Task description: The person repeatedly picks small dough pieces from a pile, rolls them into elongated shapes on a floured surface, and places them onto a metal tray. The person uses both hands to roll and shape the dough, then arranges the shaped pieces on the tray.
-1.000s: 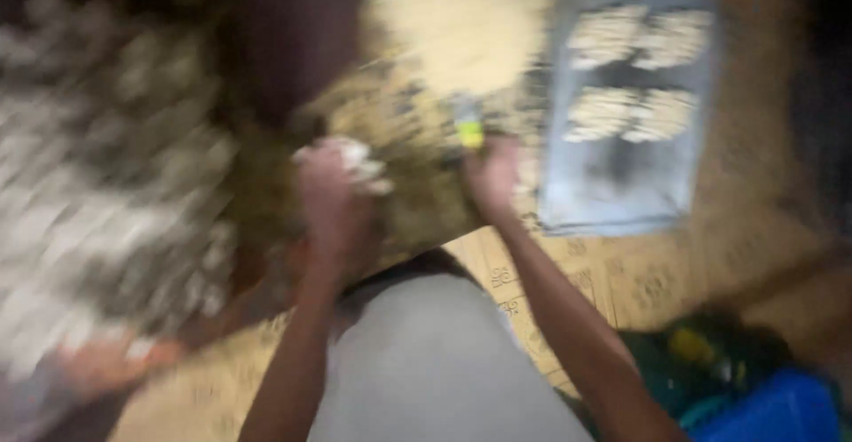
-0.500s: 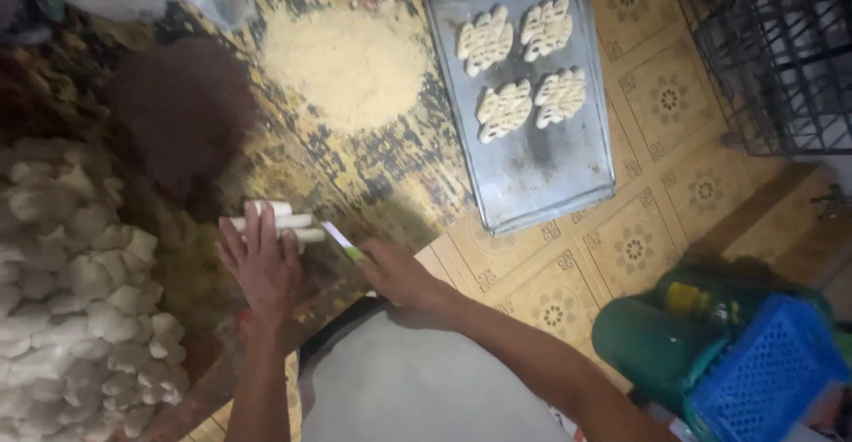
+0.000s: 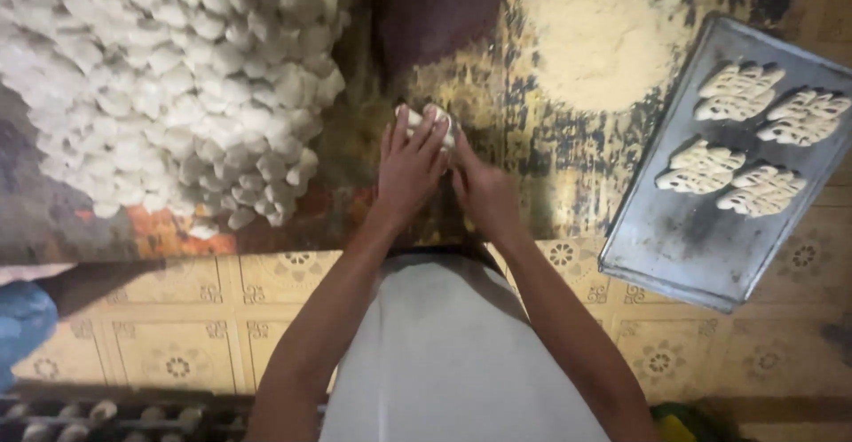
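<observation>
Two bare forearms run up from the bottom of the view, over a pale grey garment (image 3: 453, 353) and a strip of yellow patterned floor tiles (image 3: 177, 318). Beyond the tiles lies a worn, dark mat (image 3: 550, 149) with scuffed yellow and orange patches, and the hands meet over it near the middle of the view.

To the right, partly on the tiles and partly on the mat, sits a grey metal tray (image 3: 701, 247), set at a slant. Four pale, ridged dough shapes (image 3: 754, 140) lie in two pairs at its far end; its near end is bare. Just left of the tray's far corner is a flat round heap of beige flour (image 3: 599, 38), well apart from the hands. To the left, a broad pile of small white dough lumps (image 3: 151, 78) covers the far left of the mat, its edge near the left hand but not touching it.

Nothing lies between the hands and the camera except the person's own arms. The left hand (image 3: 410, 162) points away, fingers straight and together, laid flat over a small white piece of dough (image 3: 428, 122) that shows just past the fingertips. The right hand (image 3: 484, 189) comes in from the right, its fingers pressed against the side of the same piece and touching the left hand. Both hands press the dough down on the mat between them.
</observation>
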